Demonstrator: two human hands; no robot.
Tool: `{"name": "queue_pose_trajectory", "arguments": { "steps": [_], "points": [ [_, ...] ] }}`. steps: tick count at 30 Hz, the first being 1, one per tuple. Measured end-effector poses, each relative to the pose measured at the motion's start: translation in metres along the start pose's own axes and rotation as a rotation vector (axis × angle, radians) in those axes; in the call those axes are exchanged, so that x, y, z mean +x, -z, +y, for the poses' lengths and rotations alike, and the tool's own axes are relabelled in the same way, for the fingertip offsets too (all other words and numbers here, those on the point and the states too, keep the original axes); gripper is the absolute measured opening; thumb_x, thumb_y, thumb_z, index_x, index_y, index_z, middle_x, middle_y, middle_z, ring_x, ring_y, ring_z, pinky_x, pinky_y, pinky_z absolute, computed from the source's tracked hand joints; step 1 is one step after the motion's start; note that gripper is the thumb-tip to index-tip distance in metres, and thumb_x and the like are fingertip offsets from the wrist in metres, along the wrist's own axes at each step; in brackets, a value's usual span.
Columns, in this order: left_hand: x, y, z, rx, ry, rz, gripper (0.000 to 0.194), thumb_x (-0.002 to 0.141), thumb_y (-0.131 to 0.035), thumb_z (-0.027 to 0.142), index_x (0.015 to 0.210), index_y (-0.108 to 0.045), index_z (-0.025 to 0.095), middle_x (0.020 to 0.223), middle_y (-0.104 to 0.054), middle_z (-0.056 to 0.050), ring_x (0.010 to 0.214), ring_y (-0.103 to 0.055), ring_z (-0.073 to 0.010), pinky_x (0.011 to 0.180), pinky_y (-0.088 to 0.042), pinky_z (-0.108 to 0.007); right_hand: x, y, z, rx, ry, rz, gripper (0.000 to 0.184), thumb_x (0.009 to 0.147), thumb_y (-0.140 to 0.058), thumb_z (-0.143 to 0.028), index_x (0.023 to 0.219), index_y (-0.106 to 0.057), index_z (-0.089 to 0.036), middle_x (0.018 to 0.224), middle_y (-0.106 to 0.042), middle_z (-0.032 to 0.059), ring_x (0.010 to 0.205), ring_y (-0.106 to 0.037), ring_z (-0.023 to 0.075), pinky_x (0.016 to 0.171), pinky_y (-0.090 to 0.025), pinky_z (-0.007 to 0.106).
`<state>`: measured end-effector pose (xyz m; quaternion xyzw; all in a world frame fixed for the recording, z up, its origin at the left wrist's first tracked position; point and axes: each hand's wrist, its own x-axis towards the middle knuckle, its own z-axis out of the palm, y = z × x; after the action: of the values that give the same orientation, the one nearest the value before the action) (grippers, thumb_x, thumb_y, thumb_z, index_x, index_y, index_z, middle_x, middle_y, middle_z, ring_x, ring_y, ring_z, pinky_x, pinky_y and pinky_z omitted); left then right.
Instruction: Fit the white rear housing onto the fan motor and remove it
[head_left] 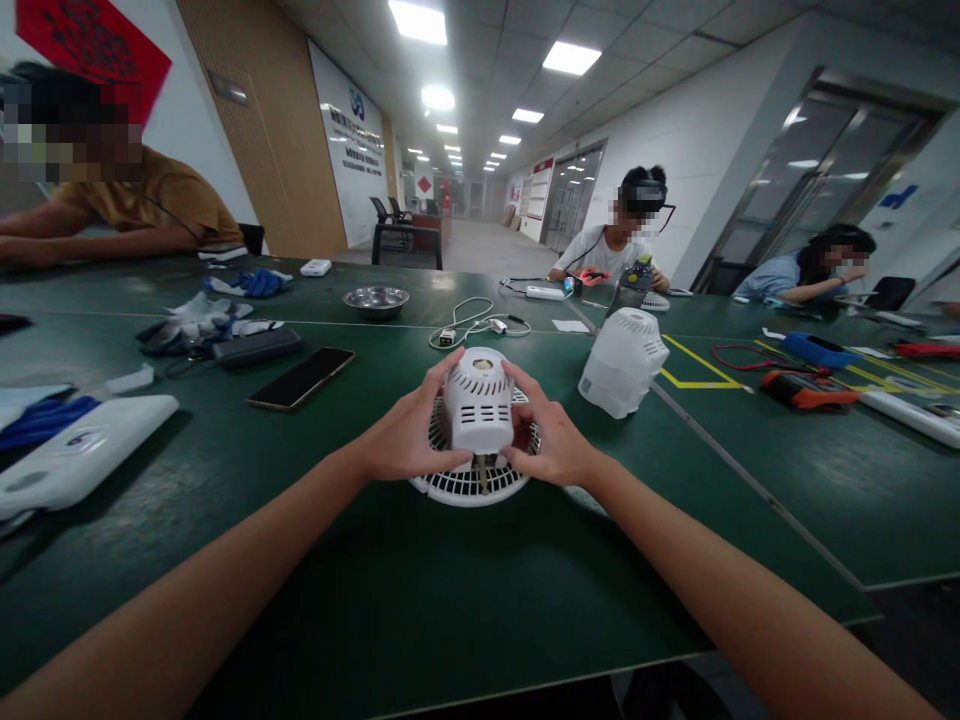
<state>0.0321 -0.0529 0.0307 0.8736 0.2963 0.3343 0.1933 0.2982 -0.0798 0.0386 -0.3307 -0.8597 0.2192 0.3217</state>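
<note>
A white slotted motor housing (482, 405) stands in front of me, above a round white fan grille (465, 490) lying on the green table. My left hand (411, 425) is closed on the housing's left side, with the thumb at its lower edge. From the other side, my right hand (551, 435) grips the same housing, its thumb also low at the front. A brownish rod-like part shows under the housing, over the grille. My hands and the housing hide the middle of the grille.
On the green table (420, 600) lie a phone (301, 379), a metal bowl (376, 301), a white cable (480, 325) and a translucent white container (624, 362). An orange multimeter (810, 391) is at right, a white device (90, 455) at left. Several people sit around.
</note>
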Motion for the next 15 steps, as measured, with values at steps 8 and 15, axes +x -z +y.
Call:
{"name": "queue_pose_trajectory", "arguments": {
  "steps": [8, 15],
  "points": [
    [0.0029, 0.0029, 0.0031, 0.009, -0.029, 0.009, 0.102, 0.073, -0.082, 0.047, 0.153, -0.020, 0.031, 0.152, -0.045, -0.017, 0.125, -0.059, -0.0395, 0.103, -0.052, -0.056, 0.0026, 0.0032, -0.0064, 0.013, -0.033, -0.008, 0.102, 0.074, -0.073, -0.023, 0.158, -0.016, -0.028, 0.083, -0.067, -0.0024, 0.065, -0.063, 0.0159, 0.063, -0.057, 0.033],
    [0.0037, 0.0046, 0.0042, -0.013, -0.026, -0.002, 0.097, 0.074, -0.081, 0.045, 0.151, -0.023, 0.030, 0.148, -0.049, -0.017, 0.125, -0.060, -0.0387, 0.100, -0.054, -0.055, 0.0019, 0.0054, -0.0087, -0.034, -0.060, -0.024, 0.100, 0.075, -0.073, -0.021, 0.158, -0.017, -0.029, 0.083, -0.066, -0.0033, 0.066, -0.064, 0.0144, 0.065, -0.057, 0.031]
  ]
}}
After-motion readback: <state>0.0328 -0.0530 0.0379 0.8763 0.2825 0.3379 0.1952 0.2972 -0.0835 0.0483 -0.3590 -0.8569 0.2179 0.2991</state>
